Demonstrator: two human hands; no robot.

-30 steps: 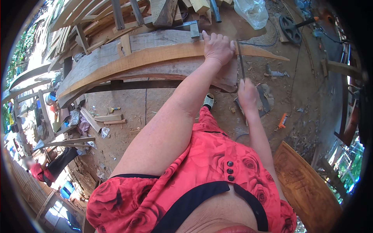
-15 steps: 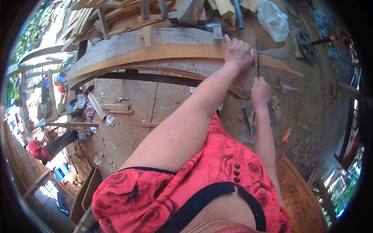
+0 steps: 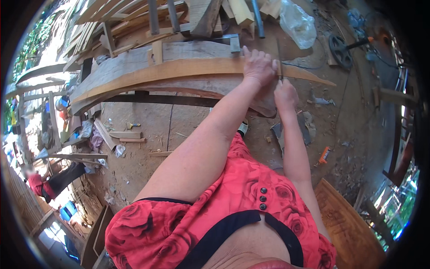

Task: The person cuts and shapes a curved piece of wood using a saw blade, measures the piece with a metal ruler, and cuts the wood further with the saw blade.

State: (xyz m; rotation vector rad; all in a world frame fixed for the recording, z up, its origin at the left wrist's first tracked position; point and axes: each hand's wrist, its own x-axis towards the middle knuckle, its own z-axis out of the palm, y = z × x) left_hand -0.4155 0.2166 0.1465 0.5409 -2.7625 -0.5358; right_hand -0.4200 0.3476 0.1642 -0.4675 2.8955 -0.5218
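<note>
A long, curved light-brown wooden piece (image 3: 192,67) lies across a weathered grey board (image 3: 183,50), its tapered end reaching past the board on the right. My left hand (image 3: 260,67) is closed over the wooden piece near that end. Just right of it, my right hand (image 3: 285,95) is closed around the near end of a long, thin dark tool (image 3: 279,58), a saw or a file; I cannot tell which. The tool lies across the wooden piece, pointing away from me. A metal square bracket-like piece (image 3: 234,43) sits on the board beyond my left hand.
Stacked lumber (image 3: 130,22) stands behind the board. A clear plastic bag (image 3: 298,24) and a dark wheel (image 3: 339,53) lie at the far right. On the ground are an orange object (image 3: 324,155) and wood scraps (image 3: 126,134). A polished wooden panel (image 3: 345,219) is near my right arm. Another person (image 3: 58,181) is at the left.
The whole view has shifted, with the scene moving left and slightly down. My right hand and the tool keep close to the wooden piece; my left hand stays on it.
</note>
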